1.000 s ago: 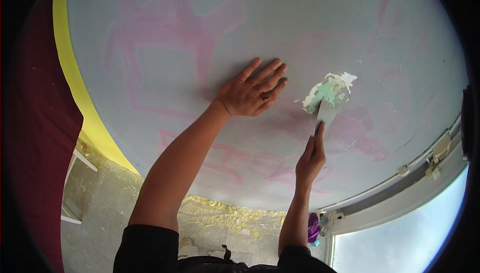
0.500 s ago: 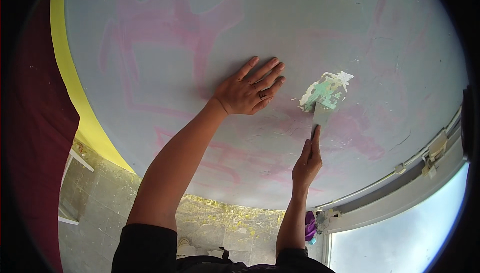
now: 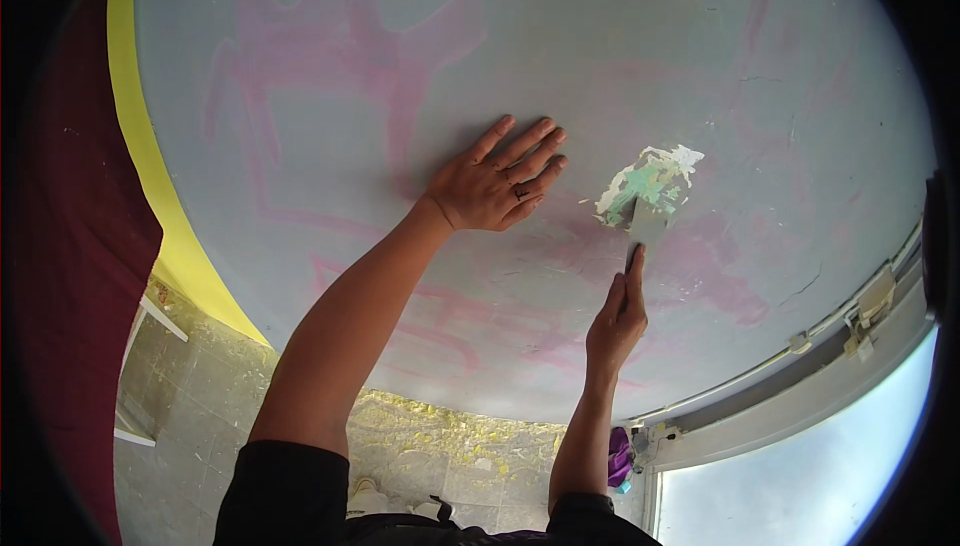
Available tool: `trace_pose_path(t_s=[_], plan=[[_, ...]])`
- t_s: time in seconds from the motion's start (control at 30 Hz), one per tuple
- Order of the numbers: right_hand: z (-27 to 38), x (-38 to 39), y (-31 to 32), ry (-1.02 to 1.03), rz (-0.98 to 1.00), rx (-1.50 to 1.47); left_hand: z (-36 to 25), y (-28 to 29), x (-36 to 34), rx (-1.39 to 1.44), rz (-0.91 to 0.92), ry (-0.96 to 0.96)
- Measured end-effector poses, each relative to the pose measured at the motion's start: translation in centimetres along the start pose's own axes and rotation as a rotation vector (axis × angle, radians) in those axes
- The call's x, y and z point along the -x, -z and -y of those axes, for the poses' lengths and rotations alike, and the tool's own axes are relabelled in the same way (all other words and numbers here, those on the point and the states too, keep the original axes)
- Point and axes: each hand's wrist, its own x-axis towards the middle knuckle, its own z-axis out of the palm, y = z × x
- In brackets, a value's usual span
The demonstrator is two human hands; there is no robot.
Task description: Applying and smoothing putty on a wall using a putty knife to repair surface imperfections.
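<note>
My right hand [image 3: 618,324] is closed around the handle of a putty knife [image 3: 648,225], its index finger stretched along the tool toward the blade. The flat metal blade rests against the lower part of a scraped patch [image 3: 650,178], where pale green and white layers show through. That patch is in a grey wall [image 3: 330,156] marked with faded pink strokes. To the left of the patch, my left hand [image 3: 492,184] lies flat on the wall with fingers spread, a ring on one of them. It holds nothing.
A yellow strip [image 3: 150,181] edges the wall beside a dark red cloth [image 3: 75,246] at the left. Yellowish flakes litter the tiled floor [image 3: 430,466] below. At the lower right are a window frame [image 3: 740,436], cabling along the wall and a purple item [image 3: 620,456].
The putty knife and my right hand have shifted slightly, the blade now a little higher on the scraped patch. My left hand keeps its place on the wall.
</note>
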Motion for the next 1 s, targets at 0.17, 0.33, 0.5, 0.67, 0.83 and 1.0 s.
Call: trace_pose_path(t_s=[0.17, 0.33, 0.5, 0.67, 0.83, 1.0], plan=[[2.2, -3.3, 0.5, -0.086, 0.022, -0.046, -0.1, -0.2, 0.1, 0.027, 0.009, 0.009], [-0.3, 1.6, -0.2, -0.068, 0.088, -0.048, 0.2, -0.1, 0.2, 0.015, 0.008, 0.011], [1.1, -0.3, -0.2, -0.046, 0.073, -0.04, 0.0, 0.0, 0.1, 0.036, -0.003, 0.016], [0.6, 1.0, -0.3, -0.109, 0.072, -0.046, 0.1, -0.1, 0.5, 0.01, -0.002, 0.008], [2.5, -1.8, -0.1, -0.119, 0.034, -0.062, -0.1, -0.2, 0.0, 0.001, -0.017, 0.02], [2.1, 0.7, -0.5, -0.127, 0.076, -0.016, 0.0, -0.3, 0.2, 0.027, 0.009, 0.017]])
